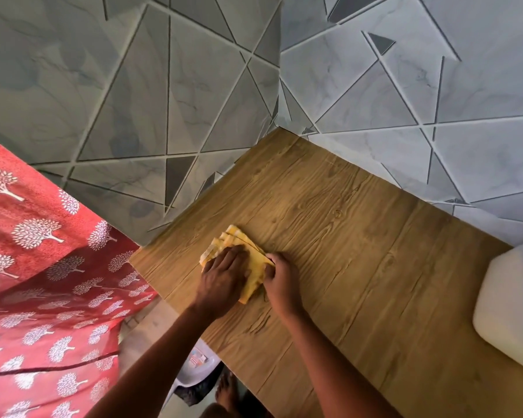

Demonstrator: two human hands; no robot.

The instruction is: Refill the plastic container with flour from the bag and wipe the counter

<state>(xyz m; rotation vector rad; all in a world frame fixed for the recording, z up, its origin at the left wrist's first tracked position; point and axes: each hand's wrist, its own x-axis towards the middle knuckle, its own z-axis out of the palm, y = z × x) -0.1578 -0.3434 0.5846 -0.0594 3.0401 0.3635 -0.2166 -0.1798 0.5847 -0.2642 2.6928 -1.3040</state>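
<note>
Both of your hands are on the cloth [242, 260]: your left hand [224, 276] lies over its left half with fingers fairly straight, pressing it flat to the counter [360, 267], while your right hand [280, 274] has its fingers curled at the cloth's right edge and appears to pinch the fold there. The yellow cloth is folded into layers and sits near the left edge of the counter, about midway between the near side and the far corner by the wall [194, 86]. A white container [514, 312] stands at the right edge of the view, well apart from the cloth; whether it is lidded cannot be determined, and no flour bag is in view. No loose flour can be made out on the wood, so the wiping step is judged to be under way or near its end. Observe these risks. A stroke toward the left would push any residue over the counter's edge onto the floor and the red curtain [43, 267] beside it; sweep inward instead. Uneven pressure between the two hands could let the layers slide and unfold, leaving streaks. A long stroke to the right could carry your right hand into the container and shift it, or spill it if it is open.
</note>
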